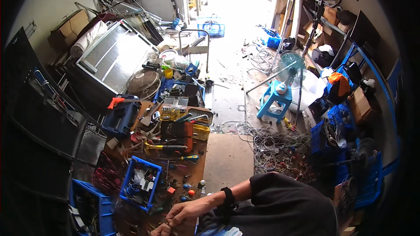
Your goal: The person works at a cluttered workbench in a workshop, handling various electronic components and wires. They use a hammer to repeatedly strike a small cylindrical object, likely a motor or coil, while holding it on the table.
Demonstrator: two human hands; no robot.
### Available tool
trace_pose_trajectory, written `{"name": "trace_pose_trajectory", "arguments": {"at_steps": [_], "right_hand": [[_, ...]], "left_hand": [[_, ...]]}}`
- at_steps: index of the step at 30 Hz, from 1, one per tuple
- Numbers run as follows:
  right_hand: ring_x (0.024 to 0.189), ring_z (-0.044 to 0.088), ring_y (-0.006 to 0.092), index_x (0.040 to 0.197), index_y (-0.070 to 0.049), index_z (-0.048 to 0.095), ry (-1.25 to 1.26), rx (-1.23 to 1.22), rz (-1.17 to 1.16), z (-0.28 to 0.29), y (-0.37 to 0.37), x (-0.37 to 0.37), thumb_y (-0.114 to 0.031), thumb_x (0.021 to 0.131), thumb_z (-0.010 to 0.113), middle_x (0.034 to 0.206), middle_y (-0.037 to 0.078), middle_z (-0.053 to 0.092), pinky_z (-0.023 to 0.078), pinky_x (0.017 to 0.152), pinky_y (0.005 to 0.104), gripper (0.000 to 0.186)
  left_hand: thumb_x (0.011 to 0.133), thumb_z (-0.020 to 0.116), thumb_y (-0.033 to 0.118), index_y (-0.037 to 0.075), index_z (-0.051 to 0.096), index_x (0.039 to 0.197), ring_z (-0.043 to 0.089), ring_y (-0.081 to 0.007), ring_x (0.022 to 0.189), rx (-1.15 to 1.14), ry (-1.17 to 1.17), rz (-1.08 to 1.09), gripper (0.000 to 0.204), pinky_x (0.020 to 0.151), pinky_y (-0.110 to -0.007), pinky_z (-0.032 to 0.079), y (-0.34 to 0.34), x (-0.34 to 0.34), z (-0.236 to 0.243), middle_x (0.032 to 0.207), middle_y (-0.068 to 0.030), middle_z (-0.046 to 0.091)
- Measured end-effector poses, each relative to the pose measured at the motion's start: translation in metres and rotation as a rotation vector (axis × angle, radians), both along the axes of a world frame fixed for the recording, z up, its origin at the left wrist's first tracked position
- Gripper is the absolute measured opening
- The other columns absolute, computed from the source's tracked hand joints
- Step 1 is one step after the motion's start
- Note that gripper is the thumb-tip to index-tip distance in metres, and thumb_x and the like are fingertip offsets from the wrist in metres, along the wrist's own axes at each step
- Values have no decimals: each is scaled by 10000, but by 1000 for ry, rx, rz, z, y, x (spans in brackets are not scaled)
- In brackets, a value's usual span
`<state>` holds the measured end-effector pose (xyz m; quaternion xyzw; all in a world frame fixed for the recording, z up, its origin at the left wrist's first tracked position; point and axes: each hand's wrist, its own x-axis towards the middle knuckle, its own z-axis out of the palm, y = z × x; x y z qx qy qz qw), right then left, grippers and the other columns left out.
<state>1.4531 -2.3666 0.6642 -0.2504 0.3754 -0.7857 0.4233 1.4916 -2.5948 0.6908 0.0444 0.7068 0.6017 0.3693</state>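
My right hand (188, 210) reaches in from the right over the cluttered wooden bench (197, 166), a dark band on its wrist. Its fingers are pinched together, touching or almost touching my left hand (161, 230). The lower edge cuts off most of the left hand, whose fingers are curled closed. Whatever lies between the fingertips is too small or hidden to make out. Beyond the hands are a small orange ball (191, 192) and a reddish block (171, 190). A blue crate (154, 192) of loose parts stands to their left.
Farther up the bench lie a yellow-and-black hand tool (166, 147), a screwdriver (190, 158) and a yellow bit case (171, 114). Another blue crate (105, 209) stands lower left. Tangled cables (280, 144) cover floor at right, near a blue stool (280, 96).
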Motion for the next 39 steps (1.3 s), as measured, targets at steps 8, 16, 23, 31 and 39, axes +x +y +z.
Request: {"name": "trace_pose_trajectory", "arguments": {"at_steps": [8,16,23,31,39], "right_hand": [[673,405,25,768,-78,537,75,84,-24,-10,1,-3,-343,1019,635,714,-100,444,339,607,238,378],[507,371,25,740,-91,546,-494,-312,56,-16,-21,14,-279,1010,651,636,-82,444,244,441,191,345],[420,427,98,1091,48,706,-555,-319,-10,24,-26,3,-181,950,581,677,68,644,330,387,223,297],[391,373,66,664,-130,485,-691,-470,25,44,-22,-8,-264,997,576,571,-62,492,267,356,198,371],[432,431,84,725,-150,480,-823,-358,24,28,-1,-9,-239,984,570,593,-63,429,327,341,223,288]], "left_hand": [[1078,510,229,31,566,1062,494,-145,810,125,-137,224,207,724,-294,417,15,-1,6,914,-66,559],[1068,514,233,64,528,944,419,-135,695,362,-348,595,211,632,-295,371,37,0,23,805,-40,480],[1060,518,237,92,494,841,354,-125,593,547,-462,884,264,550,-296,331,50,2,39,711,-17,411],[1050,522,241,125,456,723,280,-114,478,671,-521,1088,353,458,-297,285,64,8,53,602,9,332],[1092,405,350,183,403,722,227,-74,444,961,-672,990,405,478,-291,331,88,2,38,557,74,269]]}}
